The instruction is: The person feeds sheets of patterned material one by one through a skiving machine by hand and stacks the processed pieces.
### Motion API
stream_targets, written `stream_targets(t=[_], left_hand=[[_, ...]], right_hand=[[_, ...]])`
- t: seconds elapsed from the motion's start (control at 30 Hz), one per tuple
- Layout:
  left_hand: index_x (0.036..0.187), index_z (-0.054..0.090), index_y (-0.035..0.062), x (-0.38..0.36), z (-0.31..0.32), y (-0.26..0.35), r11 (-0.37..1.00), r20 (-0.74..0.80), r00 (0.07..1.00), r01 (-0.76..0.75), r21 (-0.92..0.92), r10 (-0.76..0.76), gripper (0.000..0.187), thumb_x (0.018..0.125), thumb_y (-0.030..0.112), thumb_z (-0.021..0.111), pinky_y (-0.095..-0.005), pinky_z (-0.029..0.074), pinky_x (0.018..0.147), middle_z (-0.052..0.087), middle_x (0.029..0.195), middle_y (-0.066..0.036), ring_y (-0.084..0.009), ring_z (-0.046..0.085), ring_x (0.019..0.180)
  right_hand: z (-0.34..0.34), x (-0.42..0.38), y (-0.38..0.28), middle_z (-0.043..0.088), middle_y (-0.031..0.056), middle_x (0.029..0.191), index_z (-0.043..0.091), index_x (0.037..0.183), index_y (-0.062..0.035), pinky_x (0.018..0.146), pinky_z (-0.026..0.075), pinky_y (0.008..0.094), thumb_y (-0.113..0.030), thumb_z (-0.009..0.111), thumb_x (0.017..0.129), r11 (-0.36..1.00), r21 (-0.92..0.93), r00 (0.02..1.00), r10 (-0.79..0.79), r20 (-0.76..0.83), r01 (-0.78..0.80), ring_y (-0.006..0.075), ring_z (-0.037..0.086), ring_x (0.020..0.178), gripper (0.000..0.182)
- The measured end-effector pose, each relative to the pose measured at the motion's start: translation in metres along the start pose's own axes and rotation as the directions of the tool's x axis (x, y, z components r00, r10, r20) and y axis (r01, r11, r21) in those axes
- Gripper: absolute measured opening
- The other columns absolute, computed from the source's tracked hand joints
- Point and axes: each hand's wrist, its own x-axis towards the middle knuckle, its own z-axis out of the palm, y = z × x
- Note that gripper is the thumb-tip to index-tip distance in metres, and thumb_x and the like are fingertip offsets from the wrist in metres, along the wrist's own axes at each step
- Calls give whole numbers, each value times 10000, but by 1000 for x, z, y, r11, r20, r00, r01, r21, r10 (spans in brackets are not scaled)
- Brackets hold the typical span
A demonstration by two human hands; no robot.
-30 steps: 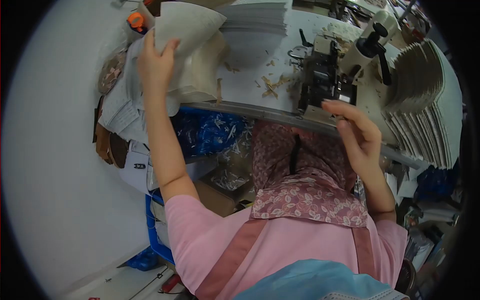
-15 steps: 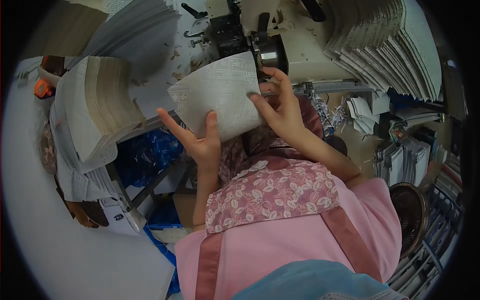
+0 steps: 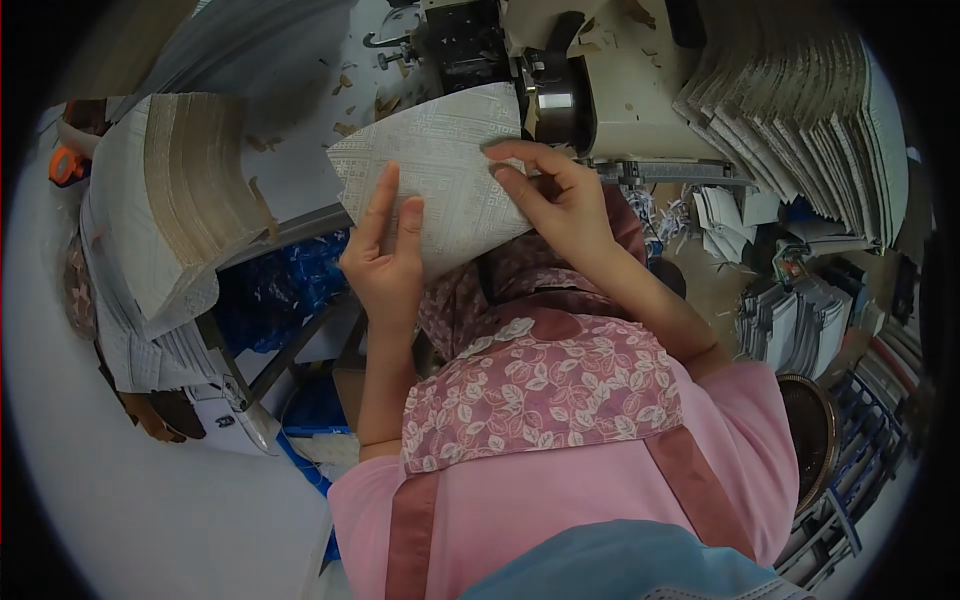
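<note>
A pale patterned piece (image 3: pixel 440 150), sheet-like and with a zigzag left edge, lies between my hands in front of a dark machine head (image 3: pixel 475 55). My left hand (image 3: pixel 385 245) rests on its lower left part, index finger and thumb stretched out and apart. With thumb and index finger close together, my right hand (image 3: pixel 555 195) grips the piece at its right edge. The piece's upper right corner is beside the machine's shiny metal cylinder (image 3: pixel 560 100).
Curved stacked pieces (image 3: pixel 190 180) stand at the left, near orange scissors or tape (image 3: pixel 67 166). More stacked pieces (image 3: pixel 810 130) fill the upper right. Blue plastic (image 3: pixel 280 295) hangs below the table edge. A brown round basket (image 3: pixel 808 430) is at the right.
My left hand has moved onto the piece, its index finger now over the surface. My right fingertips have come over the right edge. The view has shifted slightly.
</note>
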Motion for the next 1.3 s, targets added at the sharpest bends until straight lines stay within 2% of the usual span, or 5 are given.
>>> stream_targets(t=[0.17,0.37,0.77,0.87,1.3], left_hand=[[1255,573,2,-1,2,1,1000,28,999,24,10,-24,392,878,65,657,-276,403,984,588,1257,-137,-176,545,1158],[1247,578,-6,-1,7,-2,1000,-3,1000,0,-17,0,384,878,68,657,-277,400,986,592,1251,-136,-177,542,1161],[1236,589,-1,1,8,2,999,-15,999,-32,32,33,368,882,78,652,-268,395,980,612,1225,-129,-159,555,1134],[1234,592,2,2,8,0,999,-16,999,-37,21,38,365,882,78,652,-264,400,972,619,1214,-125,-155,560,1124],[1217,607,8,0,26,2,997,30,997,-64,-43,65,355,874,76,667,-245,420,931,630,1186,-112,-134,566,1081]], right_hand=[[-2,1,-7,685,20,859,676,1076,-61,536,403,179,-64,657,860,1000,7,999,28,-19,-28,9,497,619,217],[-1,7,13,694,22,888,686,1074,-65,590,439,197,-68,645,868,993,9,991,-117,-67,117,37,555,679,210],[-3,4,7,694,21,880,693,1056,-61,613,442,197,-65,646,866,997,30,994,-66,-86,69,46,559,702,196],[-1,6,9,692,23,883,692,1051,-54,629,448,195,-58,642,868,994,36,990,-101,-102,105,47,566,720,190],[-21,2,10,691,24,924,686,1060,-22,708,461,187,-49,631,883,999,20,990,-45,-135,48,41,574,802,187]])
